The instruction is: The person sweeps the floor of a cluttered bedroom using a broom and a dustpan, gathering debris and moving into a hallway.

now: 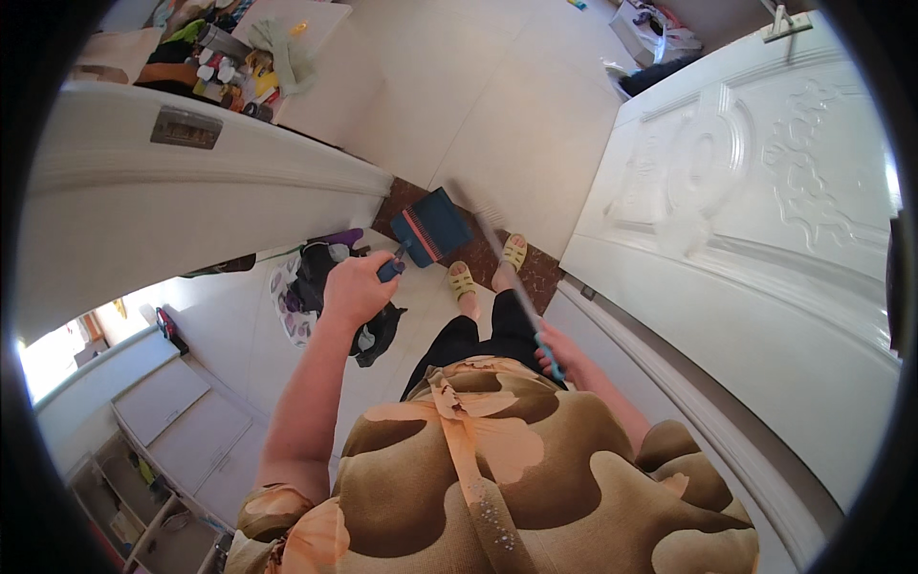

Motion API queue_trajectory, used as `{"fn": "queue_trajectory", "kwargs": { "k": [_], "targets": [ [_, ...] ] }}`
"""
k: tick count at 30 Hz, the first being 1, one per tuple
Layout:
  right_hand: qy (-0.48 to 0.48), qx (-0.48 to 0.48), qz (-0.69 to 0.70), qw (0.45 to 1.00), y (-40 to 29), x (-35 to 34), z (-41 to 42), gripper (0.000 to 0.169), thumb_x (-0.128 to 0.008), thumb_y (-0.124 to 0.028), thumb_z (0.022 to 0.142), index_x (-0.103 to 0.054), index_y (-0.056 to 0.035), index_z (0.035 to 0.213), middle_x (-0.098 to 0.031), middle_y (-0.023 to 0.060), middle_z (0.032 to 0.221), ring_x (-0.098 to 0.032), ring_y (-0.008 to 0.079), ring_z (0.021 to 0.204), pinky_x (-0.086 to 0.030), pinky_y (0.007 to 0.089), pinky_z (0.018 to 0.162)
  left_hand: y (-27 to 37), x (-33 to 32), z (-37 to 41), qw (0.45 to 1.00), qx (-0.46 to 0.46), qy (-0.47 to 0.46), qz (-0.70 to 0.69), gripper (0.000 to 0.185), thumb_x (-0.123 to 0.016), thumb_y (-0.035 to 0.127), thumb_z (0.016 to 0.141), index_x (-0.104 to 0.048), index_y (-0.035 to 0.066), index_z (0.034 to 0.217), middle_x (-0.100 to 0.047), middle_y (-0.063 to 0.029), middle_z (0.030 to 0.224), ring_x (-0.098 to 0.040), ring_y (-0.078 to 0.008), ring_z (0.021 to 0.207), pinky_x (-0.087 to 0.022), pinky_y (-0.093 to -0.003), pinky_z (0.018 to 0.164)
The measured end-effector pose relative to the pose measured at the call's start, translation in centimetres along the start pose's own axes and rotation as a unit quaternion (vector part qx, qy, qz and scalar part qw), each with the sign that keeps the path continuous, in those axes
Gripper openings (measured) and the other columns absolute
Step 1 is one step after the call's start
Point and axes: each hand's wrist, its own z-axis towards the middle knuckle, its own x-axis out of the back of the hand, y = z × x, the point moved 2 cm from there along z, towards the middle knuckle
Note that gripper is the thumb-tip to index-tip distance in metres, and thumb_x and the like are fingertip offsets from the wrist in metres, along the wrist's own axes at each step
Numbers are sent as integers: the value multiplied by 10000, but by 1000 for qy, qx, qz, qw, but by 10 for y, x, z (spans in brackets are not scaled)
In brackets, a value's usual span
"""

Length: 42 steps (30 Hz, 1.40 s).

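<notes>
My left hand (361, 285) is closed around the handle of a dark blue dustpan (432, 227), which has a row of red comb teeth. The pan lies over the dark red marbled threshold (477, 255) in the doorway. In my right hand (563, 351) is the light blue grip of a broom (505, 265). Its long pole slants up and left past my right foot, and its blurred bristles are just right of the pan, over the threshold and the pale floor.
A white panelled door (688, 172) stands at the right. Bags (323, 287) rest on the floor at the left, beside the wall end. A cluttered white table (323, 36) is at the upper left, a box with bags (638, 32) at the upper right. My slippered feet (462, 281) are close to the dustpan.
</notes>
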Motion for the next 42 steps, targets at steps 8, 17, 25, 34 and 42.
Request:
{"fn": "queue_trajectory", "kwargs": {
  "k": [8, 17, 25, 34, 42],
  "targets": [
    [-74, 66, -25, 995, -25, -18, -29, 479, -420, -261, 1003, -305, -318, 1464, -528, 35, 750, -399, 79, 493, -354, 216, 422, -13, 30, -7, 999, -29, 44, 4, 234, -700, 293, 740, -669, 156, 928, -654, -142, 754, -637, -344, 761, -500, -456, 652],
    [131, 237, -43, 962, -144, 15, -52, 560, -470, -227, 962, -263, -270, 1481, -474, 28, 658, -422, 120, 478, -380, 282, 417, -4, 80, 36, 990, 57, 92, -88, 236, -699, 263, 754, -688, 164, 967, -650, -146, 734, -633, -361, 732, -505, -426, 635],
    [201, 221, -36, 954, -246, 62, -32, 568, -477, -192, 948, -274, -232, 1477, -482, 33, 671, -452, 137, 495, -398, 295, 434, 22, 108, 158, 966, 50, 162, -196, 268, -714, 208, 746, -684, 70, 974, -654, -187, 786, -640, -355, 741, -506, -384, 657],
    [143, 234, -91, 957, -441, 59, -5, 530, -505, -166, 940, -342, -164, 1444, -504, 49, 685, -469, 134, 488, -415, 311, 423, 94, 197, 332, 961, 11, 200, -191, 218, -724, 168, 734, -680, 67, 922, -656, -159, 746, -647, -310, 680, -501, -347, 625],
    [157, 268, -158, 937, -658, -23, -7, 478, -495, -187, 958, -380, -222, 1421, -499, 33, 663, -465, 130, 485, -409, 292, 423, 66, 257, 496, 912, 41, 250, -323, 211, -710, 113, 778, -669, 11, 958, -615, -27, 713, -526, -62, 665, -461, -251, 618]
  ]
}}
